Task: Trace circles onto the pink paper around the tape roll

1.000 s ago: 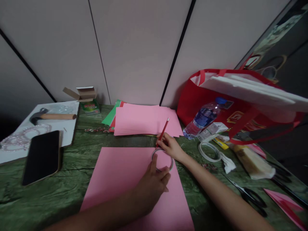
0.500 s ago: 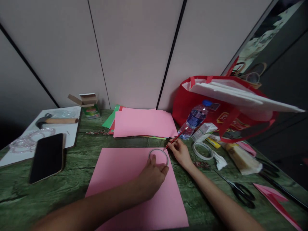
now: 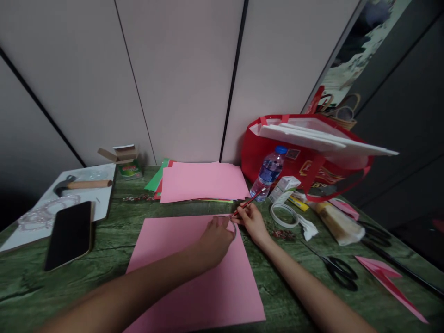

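Note:
A large pink sheet of paper [image 3: 208, 296] lies flat in front of me. Near its top right corner is a thin grey ring [image 3: 235, 231], mostly covered by my left hand [image 3: 214, 243], whose bent fingers press it onto the paper. My right hand [image 3: 253, 222] pinches a red pencil [image 3: 250, 200] at the corner. The pencil is tilted, its lower end beside the upper edge of the ring; whether the tip touches the paper I cannot tell.
Behind the sheet lies a stack of coloured paper [image 3: 204, 182]. To the right are a water bottle [image 3: 268, 175], a red bag [image 3: 298, 157], a roll of white tape [image 3: 284, 225], scissors [image 3: 338, 272] and folded pink paper [image 3: 385, 280]. On the left are a phone [image 3: 69, 236] and a hammer [image 3: 86, 184].
The view has shifted slightly. My left fingers have moved to the ring's upper part, covering more of it. My right hand still pinches the pencil by the ring, slightly nearer my left fingers.

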A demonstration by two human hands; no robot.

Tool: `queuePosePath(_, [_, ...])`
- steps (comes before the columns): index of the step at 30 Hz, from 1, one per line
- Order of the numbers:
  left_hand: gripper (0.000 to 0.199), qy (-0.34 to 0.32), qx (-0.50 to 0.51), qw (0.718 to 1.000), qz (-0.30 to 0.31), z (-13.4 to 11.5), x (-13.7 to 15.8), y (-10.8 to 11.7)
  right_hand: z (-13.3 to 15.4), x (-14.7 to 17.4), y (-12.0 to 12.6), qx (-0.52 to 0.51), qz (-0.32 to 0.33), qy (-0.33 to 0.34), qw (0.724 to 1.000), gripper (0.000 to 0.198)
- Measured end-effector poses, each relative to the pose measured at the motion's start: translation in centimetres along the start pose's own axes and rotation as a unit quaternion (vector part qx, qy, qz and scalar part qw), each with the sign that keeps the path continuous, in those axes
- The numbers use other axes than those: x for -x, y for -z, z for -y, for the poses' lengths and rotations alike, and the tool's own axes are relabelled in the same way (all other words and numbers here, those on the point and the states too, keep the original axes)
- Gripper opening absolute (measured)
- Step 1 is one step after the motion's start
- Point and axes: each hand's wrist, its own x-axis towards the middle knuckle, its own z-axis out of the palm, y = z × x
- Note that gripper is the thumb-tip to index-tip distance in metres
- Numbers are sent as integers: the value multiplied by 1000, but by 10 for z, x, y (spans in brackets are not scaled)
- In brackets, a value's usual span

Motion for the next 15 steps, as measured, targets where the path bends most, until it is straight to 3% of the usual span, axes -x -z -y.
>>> queuePosePath(3, [22, 7, 2, 999, 38, 8, -8, 5, -2, -1, -1, 9, -9, 2, 1000, 50])
queuePosePath(9, [17, -46, 0, 998, 38, 16, -14, 1, 0, -5, -2, 41, -1, -2, 999, 42])
queuePosePath(15, [15, -79, -24, 997, 4, 15, -17, -8, 2, -19, -10, 209, 18, 33, 977, 21])
